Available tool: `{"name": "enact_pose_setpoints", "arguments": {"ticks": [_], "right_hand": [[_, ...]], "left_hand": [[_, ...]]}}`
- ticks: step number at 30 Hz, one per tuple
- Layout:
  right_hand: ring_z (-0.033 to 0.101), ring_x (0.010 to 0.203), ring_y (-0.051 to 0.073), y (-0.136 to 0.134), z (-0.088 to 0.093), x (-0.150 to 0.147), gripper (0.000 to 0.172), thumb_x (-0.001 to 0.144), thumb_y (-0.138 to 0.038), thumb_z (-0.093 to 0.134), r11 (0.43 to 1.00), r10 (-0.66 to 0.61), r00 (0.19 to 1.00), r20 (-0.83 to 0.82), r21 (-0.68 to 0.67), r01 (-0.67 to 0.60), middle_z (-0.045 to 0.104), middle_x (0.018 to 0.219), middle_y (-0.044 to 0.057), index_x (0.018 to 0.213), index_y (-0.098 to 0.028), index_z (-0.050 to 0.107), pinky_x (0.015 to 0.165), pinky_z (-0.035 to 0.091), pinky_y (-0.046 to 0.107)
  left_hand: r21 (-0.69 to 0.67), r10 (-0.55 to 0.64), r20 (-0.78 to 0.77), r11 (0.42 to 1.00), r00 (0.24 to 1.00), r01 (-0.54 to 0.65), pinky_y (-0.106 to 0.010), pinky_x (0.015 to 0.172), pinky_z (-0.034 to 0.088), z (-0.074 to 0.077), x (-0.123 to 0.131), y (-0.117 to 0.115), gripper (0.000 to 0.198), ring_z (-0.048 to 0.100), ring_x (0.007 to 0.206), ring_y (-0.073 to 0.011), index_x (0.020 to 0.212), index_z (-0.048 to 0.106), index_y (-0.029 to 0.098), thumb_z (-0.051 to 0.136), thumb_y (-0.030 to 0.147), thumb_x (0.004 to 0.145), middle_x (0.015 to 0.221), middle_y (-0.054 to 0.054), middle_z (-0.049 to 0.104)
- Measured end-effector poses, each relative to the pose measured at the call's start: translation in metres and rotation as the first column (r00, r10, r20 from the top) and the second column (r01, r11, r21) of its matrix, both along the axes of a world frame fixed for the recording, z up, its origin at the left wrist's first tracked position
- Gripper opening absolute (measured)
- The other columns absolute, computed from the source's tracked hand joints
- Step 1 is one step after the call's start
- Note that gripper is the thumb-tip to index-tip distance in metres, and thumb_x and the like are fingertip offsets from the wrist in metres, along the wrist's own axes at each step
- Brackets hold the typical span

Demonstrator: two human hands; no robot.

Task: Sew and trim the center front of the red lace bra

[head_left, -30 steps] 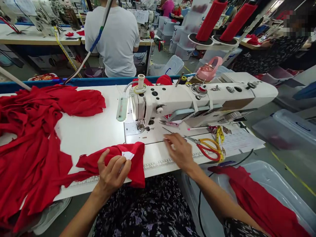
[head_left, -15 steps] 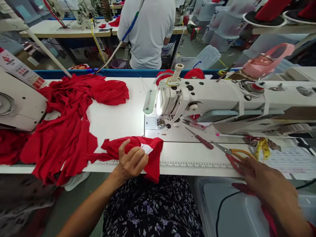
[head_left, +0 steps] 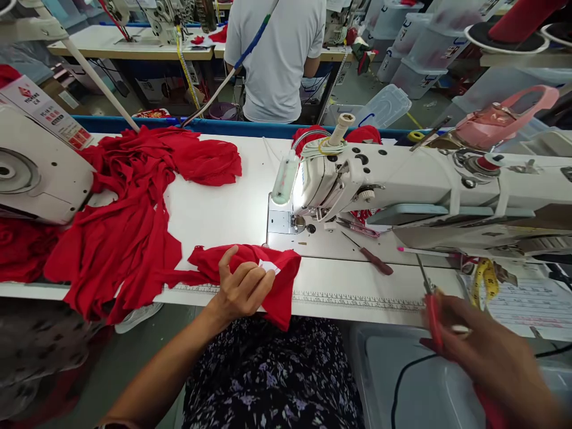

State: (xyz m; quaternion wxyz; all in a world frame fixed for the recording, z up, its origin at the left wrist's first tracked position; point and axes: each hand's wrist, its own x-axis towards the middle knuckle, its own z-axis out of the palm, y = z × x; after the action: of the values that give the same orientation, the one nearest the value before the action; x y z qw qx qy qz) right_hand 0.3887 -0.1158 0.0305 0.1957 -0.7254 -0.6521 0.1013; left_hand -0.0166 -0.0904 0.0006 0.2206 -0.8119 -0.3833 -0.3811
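Note:
My left hand point(head_left: 245, 286) is closed on a piece of red fabric point(head_left: 288, 277) at the table's front edge, and a small white label point(head_left: 269, 266) shows beside its fingers. The fabric's lower corner hangs over the edge. On the right, my right hand point(head_left: 473, 333), blurred, grips a pair of scissors point(head_left: 432, 316) by red handles, with the blades pointing up and away. Left of the scissors, a seam ripper or awl with a brown handle point(head_left: 376, 260) lies near the sewing machine point(head_left: 402, 179).
A heap of red fabric point(head_left: 129, 226) covers the table's left side. Tweezers point(head_left: 357, 226), a yellow tape measure point(head_left: 485, 280) and a written sheet point(head_left: 531, 301) lie right. Below the edge stands a plastic bin point(head_left: 370, 369). A person point(head_left: 277, 59) sits opposite, back turned.
My right hand has taken up the scissors from the table; their blades have swung from pointing left to pointing away. My left hand keeps its hold on the red fabric. The view has shifted slightly.

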Motion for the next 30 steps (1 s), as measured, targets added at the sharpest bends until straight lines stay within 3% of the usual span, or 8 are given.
{"name": "enact_pose_setpoints", "arguments": {"ticks": [2,4,7,9,11,13,21,30], "right_hand": [[0.07,0.071,0.027,-0.007,0.003,-0.041,0.047,0.071,-0.07,0.07,0.966,0.055,0.906,-0.421,-0.206,-0.154,0.072,0.083,0.012,0.089,-0.027,0.071,0.061,0.056,0.038],[0.069,0.076,0.025,-0.011,0.003,-0.083,0.046,0.074,-0.066,0.071,0.889,0.051,0.736,-0.675,-0.305,-0.341,0.07,0.088,0.01,0.092,-0.023,0.068,0.066,0.058,0.037],[0.059,0.066,0.014,-0.011,0.004,-0.131,0.051,0.084,-0.068,0.06,0.695,0.008,0.443,-0.896,-0.314,-0.647,0.062,0.085,0.005,0.096,-0.019,0.063,0.058,0.054,0.028],[0.053,0.058,0.01,-0.007,0.005,-0.149,0.053,0.089,-0.069,0.052,0.566,-0.02,0.337,-0.941,-0.288,-0.772,0.055,0.075,0.001,0.092,-0.017,0.061,0.055,0.051,0.024],[0.05,0.051,0.008,-0.003,0.007,-0.158,0.054,0.091,-0.07,0.048,0.485,-0.044,0.313,-0.949,-0.294,-0.824,0.05,0.066,-0.003,0.088,-0.016,0.058,0.049,0.047,0.021],[0.049,0.048,0.007,0.001,0.008,-0.16,0.055,0.092,-0.069,0.046,0.455,-0.07,0.317,-0.946,-0.313,-0.834,0.048,0.063,-0.004,0.087,-0.016,0.058,0.045,0.045,0.02],[0.048,0.045,0.006,0.003,0.005,-0.162,0.054,0.093,-0.068,0.048,0.439,-0.111,0.319,-0.941,-0.335,-0.834,0.049,0.061,-0.004,0.084,-0.015,0.058,0.041,0.045,0.018],[0.046,0.046,0.006,0.004,0.007,-0.162,0.054,0.095,-0.065,0.045,0.427,-0.21,0.253,-0.944,-0.322,-0.845,0.046,0.062,-0.004,0.083,-0.014,0.059,0.039,0.044,0.017]], "left_hand": [[0.042,-0.012,0.017,0.999,1.0,0.011,-0.057,0.115,0.032,0.002,-0.001,-0.001,0.016,0.062,0.067,-0.0107,0.089,0.064,0.017,0.061,0.002,0.085,0.067,0.005,0.063],[0.075,-0.017,0.027,0.997,0.999,0.015,-0.058,0.115,0.031,0.003,-0.001,-0.002,0.017,0.062,0.066,-0.01,0.086,0.064,0.018,0.06,0.002,0.085,0.065,0.006,0.062],[0.115,-0.023,0.045,0.993,0.999,0.018,-0.059,0.116,0.029,0.003,-0.003,-0.003,0.018,0.062,0.066,-0.0091,0.082,0.064,0.019,0.058,0.003,0.086,0.063,0.007,0.06],[0.131,-0.027,0.052,0.991,0.998,0.02,-0.059,0.117,0.028,0.003,-0.004,-0.004,0.018,0.062,0.066,-0.0089,0.08,0.064,0.019,0.058,0.003,0.086,0.063,0.008,0.06],[0.135,-0.027,0.053,0.991,0.998,0.02,-0.058,0.117,0.027,0.002,-0.005,-0.004,0.019,0.062,0.067,-0.0085,0.078,0.065,0.019,0.059,0.003,0.086,0.063,0.008,0.06],[0.134,-0.027,0.057,0.991,0.998,0.019,-0.058,0.118,0.026,0.001,-0.005,-0.004,0.02,0.063,0.067,-0.0083,0.076,0.065,0.02,0.06,0.003,0.086,0.063,0.008,0.06],[0.122,-0.044,0.069,0.992,0.997,0.035,-0.058,0.119,0.026,0.002,-0.003,-0.003,0.021,0.063,0.067,-0.0082,0.074,0.066,0.019,0.06,0.004,0.088,0.062,0.008,0.062],[0.132,-0.052,0.05,0.99,0.997,0.045,-0.058,0.121,0.024,0.003,-0.003,-0.002,0.02,0.067,0.068,-0.0087,0.075,0.068,0.018,0.061,0.002,0.087,0.063,0.008,0.063]]}}
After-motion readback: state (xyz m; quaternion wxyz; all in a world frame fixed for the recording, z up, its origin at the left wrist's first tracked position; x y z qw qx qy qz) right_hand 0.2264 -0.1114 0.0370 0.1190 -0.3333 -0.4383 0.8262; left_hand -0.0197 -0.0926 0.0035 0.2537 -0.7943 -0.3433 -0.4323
